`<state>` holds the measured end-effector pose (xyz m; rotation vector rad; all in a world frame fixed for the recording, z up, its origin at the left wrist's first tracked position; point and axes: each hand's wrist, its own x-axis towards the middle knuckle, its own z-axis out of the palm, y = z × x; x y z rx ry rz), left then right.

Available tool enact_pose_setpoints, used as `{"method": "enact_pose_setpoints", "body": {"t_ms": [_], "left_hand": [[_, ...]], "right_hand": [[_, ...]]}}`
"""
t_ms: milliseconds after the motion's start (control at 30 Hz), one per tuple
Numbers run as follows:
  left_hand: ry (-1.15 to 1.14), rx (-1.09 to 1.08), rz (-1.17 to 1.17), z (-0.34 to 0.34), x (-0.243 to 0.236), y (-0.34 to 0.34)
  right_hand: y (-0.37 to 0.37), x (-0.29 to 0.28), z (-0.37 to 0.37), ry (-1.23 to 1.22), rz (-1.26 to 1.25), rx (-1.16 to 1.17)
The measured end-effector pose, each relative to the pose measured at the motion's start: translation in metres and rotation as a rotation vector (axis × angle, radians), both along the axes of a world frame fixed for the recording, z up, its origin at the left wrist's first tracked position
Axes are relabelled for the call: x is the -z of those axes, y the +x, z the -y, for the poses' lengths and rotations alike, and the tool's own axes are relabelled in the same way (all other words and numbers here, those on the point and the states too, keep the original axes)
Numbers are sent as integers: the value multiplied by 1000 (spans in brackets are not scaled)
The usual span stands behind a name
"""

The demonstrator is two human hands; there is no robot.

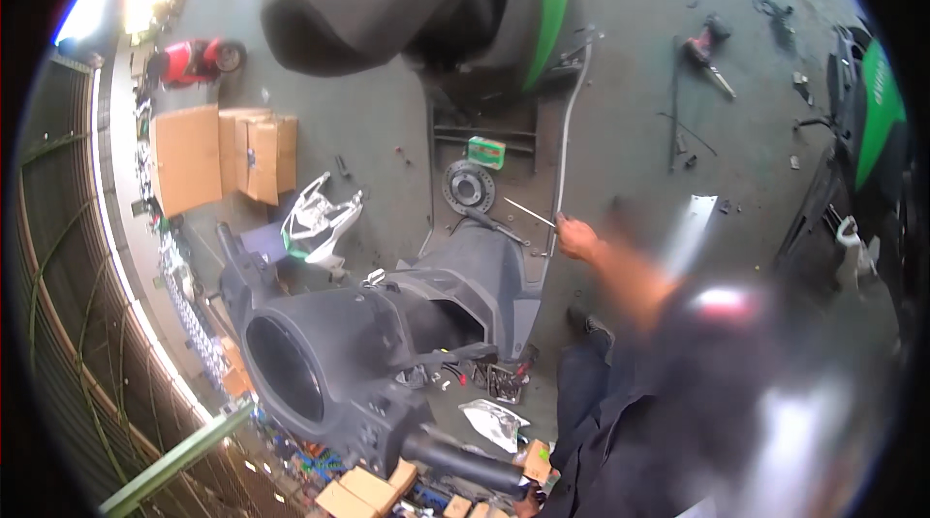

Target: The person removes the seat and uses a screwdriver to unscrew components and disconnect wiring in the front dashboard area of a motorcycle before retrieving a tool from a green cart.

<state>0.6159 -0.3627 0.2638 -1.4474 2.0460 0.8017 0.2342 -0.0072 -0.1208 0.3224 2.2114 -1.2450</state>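
Observation:
My right hand (578,238) is closed around a screwdriver (528,212), whose long thin silver shaft points left over the scooter's footboard. Its handle is mostly hidden in my fingers. Below the shaft runs the dark grey body panel (475,261) of a partly stripped scooter. A round brake disc (468,187) and a small green box (486,153) lie in the open frame just past the tip. At the lower edge my left hand (528,501) is partly in view, its fingers curled at the end of the black handlebar grip (465,463).
The scooter's dark seat (339,4) looms at the top. Cardboard boxes (186,159) and a white bracket (325,222) sit to the left. A red drill (712,43) and loose parts lie on the floor at right, near another green scooter (877,111).

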Motion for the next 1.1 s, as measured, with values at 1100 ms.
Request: {"method": "enact_pose_setpoints", "body": {"t_ms": [1100], "left_hand": [[-30,-28,59,-63,23,-4]], "right_hand": [[-221,70,-49,470,-354,-186]]}}
